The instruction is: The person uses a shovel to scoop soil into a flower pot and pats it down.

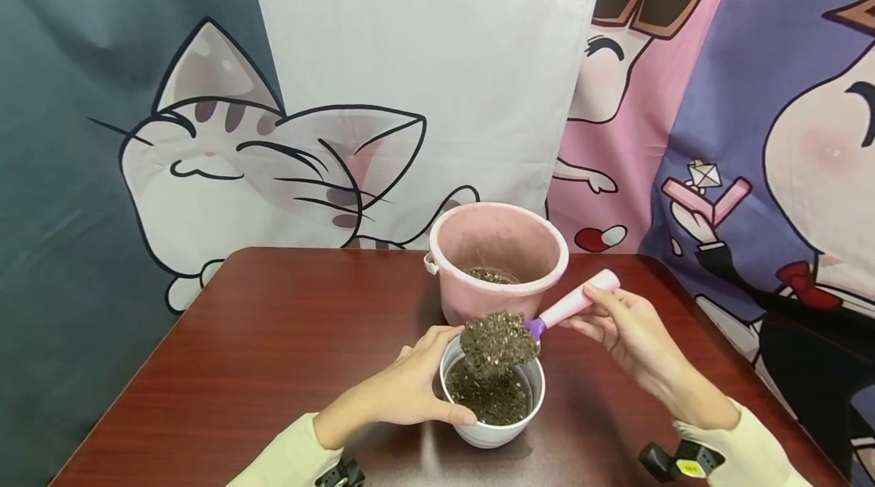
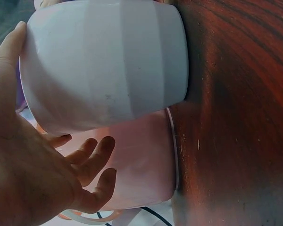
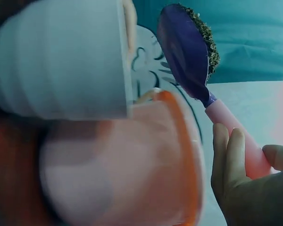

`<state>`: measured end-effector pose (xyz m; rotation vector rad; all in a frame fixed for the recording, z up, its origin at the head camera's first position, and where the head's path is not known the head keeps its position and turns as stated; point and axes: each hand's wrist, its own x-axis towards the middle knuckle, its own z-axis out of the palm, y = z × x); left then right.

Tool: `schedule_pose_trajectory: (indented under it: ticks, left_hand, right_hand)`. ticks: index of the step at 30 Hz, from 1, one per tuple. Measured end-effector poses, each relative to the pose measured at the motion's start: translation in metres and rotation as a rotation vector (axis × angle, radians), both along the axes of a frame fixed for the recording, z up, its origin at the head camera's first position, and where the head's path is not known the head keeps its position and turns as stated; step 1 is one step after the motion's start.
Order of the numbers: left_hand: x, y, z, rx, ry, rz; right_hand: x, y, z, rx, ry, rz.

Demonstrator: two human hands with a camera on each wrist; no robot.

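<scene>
My right hand (image 1: 639,335) grips the pink handle of a small garden trowel (image 1: 569,306). Its purple blade, best seen in the right wrist view, carries a heap of dark potting soil (image 1: 497,340) above the mouth of a white flowerpot (image 1: 488,437). More soil (image 1: 494,402) lies inside this pot. With thumb and fingers spread around the rim, my left hand (image 1: 406,390) holds the pot's left side. In the left wrist view the pot (image 2: 108,61) stands upright on the table, and several fingers stick out past its wall.
Just behind the flowerpot stands a pink bucket (image 1: 472,297) with some soil at its bottom and a white handle lug on its left. The reddish-brown table (image 1: 287,365) ends at a cartoon-printed cloth (image 1: 437,54) hanging behind it.
</scene>
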<state>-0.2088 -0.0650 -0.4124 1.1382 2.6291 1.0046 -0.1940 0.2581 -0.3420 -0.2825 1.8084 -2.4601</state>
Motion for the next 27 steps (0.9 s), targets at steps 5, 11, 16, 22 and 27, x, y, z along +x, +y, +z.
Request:
schedule_pose_trajectory:
  ticks: [5, 11, 16, 22, 27]
  left_hand:
    - [0.0, 0.0, 0.0, 0.027, 0.002, 0.002]
    - [0.0, 0.0, 0.0, 0.042, -0.005, 0.0]
    - [0.0, 0.0, 0.0, 0.04, -0.01, -0.005]
    - [0.0, 0.001, 0.0, 0.029, -0.011, -0.011]
    - [-0.001, 0.001, -0.001, 0.027, -0.019, -0.014]
  right_hand:
    - [0.006, -0.004, -0.014, 0.05, -0.018, -0.044]
    - [0.006, -0.003, -0.022, 0.083, -0.015, -0.073]
    - [0.007, 0.001, -0.02, 0.1, 0.012, -0.084]
    - [0.007, 0.007, -0.013, 0.105, 0.034, -0.071]
    - [0.007, 0.012, -0.008, 0.11, 0.042, -0.067]
